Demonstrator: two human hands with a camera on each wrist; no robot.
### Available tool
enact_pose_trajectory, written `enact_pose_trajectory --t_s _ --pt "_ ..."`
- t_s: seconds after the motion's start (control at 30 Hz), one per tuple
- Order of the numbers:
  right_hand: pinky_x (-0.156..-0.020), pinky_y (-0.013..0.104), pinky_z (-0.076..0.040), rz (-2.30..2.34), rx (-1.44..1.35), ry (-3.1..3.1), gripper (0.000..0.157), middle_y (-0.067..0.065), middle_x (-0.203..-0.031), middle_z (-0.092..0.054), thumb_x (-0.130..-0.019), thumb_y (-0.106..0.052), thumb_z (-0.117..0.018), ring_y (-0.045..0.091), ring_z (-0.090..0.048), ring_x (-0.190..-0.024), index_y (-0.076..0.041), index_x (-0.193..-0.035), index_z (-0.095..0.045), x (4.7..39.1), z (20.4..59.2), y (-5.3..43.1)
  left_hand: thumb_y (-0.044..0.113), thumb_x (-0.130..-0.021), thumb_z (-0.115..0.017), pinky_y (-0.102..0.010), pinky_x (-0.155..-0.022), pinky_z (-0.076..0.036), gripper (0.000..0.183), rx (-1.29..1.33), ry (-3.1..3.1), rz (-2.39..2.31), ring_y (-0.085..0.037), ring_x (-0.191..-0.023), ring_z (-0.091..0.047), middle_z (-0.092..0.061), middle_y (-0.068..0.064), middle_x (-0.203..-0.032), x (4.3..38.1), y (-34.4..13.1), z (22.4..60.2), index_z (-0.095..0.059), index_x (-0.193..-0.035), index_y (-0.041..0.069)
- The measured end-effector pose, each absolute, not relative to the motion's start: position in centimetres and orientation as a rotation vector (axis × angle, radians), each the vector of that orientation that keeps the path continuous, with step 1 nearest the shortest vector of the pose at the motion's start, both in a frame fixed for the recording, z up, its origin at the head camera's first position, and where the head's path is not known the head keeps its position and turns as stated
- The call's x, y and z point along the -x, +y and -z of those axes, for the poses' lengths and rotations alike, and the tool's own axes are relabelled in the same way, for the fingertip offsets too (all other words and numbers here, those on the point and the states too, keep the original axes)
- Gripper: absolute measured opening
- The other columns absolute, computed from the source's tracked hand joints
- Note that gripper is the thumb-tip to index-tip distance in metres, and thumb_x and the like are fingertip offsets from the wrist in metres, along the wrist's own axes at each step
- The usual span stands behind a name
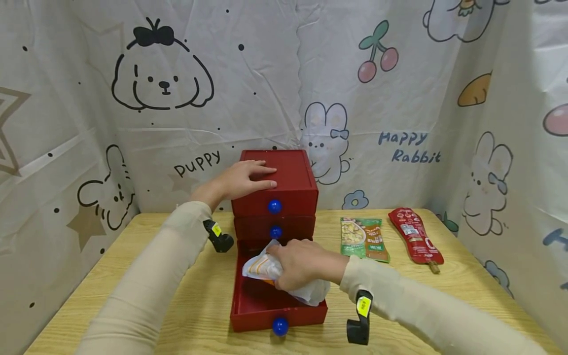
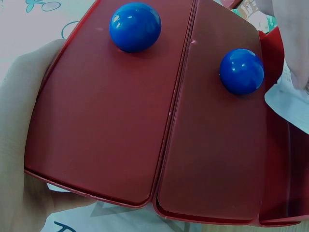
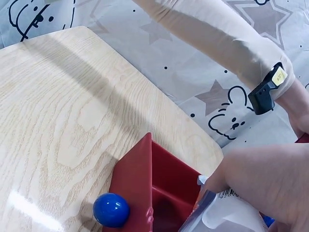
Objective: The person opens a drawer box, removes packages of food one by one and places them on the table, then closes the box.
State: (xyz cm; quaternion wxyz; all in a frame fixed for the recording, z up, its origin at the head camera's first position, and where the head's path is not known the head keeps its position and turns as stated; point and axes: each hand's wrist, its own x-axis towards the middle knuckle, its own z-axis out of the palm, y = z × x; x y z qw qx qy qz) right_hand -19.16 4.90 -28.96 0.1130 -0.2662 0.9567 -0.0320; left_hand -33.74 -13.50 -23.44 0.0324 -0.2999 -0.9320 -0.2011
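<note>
A red three-drawer cabinet (image 1: 295,170) with blue ball knobs stands on the table, its bottom drawer (image 1: 254,321) pulled out. On the cabinet's top rests my left hand (image 1: 241,181), fingers stretched over the lid. My right hand (image 1: 301,264) grips a white plastic packet (image 1: 263,267) with orange stripes, inside the outline of the open drawer. One end of the packet overlaps the drawer's right wall. In the left wrist view the two upper drawer fronts (image 2: 101,116) are closed. The right wrist view shows a barcode on the packet (image 3: 231,212).
To the right of the cabinet lie a green and brown food packet (image 1: 365,239) and a red spouted pouch (image 1: 415,235). A patterned cloth (image 1: 266,74) encloses the back and sides of the wooden table (image 1: 195,296).
</note>
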Motion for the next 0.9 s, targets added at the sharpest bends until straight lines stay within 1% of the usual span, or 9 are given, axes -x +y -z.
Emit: enact_pose_trajectory --t_s 0.23,0.4,0.63,0.8,0.9 --pt "-0.054 0.028 -0.042 0.065 0.786 2.799 0.066 -0.004 -0.083 -0.053 -0.072 -0.043 -0.069 0.012 -0.049 -0.069 -0.025 -0.131 -0.048 18.7 28.1 5.4 0.067 -0.081 -0.049 -0.052 -0.105 -0.019 0.063 0.915 -2.867 0.624 -0.023 -0.136 -0.019 -0.031 0.000 -0.148 33.8 -13.4 23.5 -0.050 -0.135 0.034" --pt "-0.052 0.029 -0.042 0.059 0.784 2.795 0.065 -0.005 -0.081 -0.052 -0.071 -0.043 -0.070 0.012 -0.049 -0.067 -0.026 -0.130 -0.049 18.3 27.7 5.9 0.068 -0.081 -0.049 -0.051 -0.106 -0.018 0.063 0.914 -2.865 0.618 -0.023 -0.136 -0.019 -0.032 0.000 -0.147 33.7 -13.4 23.5 -0.050 -0.135 0.034" --pt "-0.053 0.029 -0.041 0.069 0.817 2.808 0.065 -0.005 -0.081 -0.052 -0.071 -0.042 -0.069 0.012 -0.048 -0.069 -0.026 -0.131 -0.049 17.9 27.6 7.1 0.068 -0.081 -0.049 -0.051 -0.105 -0.019 0.063 0.905 -2.870 0.622 -0.023 -0.136 -0.020 -0.031 0.001 -0.147 33.7 -13.4 23.4 -0.050 -0.134 0.034" --pt "-0.049 0.028 -0.041 0.098 0.844 2.813 0.065 -0.004 -0.078 -0.051 -0.071 -0.042 -0.069 0.012 -0.048 -0.066 -0.026 -0.131 -0.049 17.4 27.5 7.9 0.067 -0.081 -0.050 -0.052 -0.105 -0.019 0.063 0.916 -2.866 0.630 -0.024 -0.136 -0.020 -0.032 -0.001 -0.147 33.7 -13.4 23.4 -0.051 -0.135 0.033" --pt "-0.048 0.028 -0.041 0.125 0.825 2.809 0.067 -0.003 -0.081 -0.051 -0.071 -0.042 -0.070 0.012 -0.048 -0.067 -0.026 -0.132 -0.047 16.9 27.1 8.5 0.067 -0.081 -0.050 -0.052 -0.105 -0.019 0.063 0.914 -2.869 0.632 -0.024 -0.136 -0.020 -0.032 0.000 -0.147 33.6 -13.4 23.4 -0.050 -0.135 0.033"
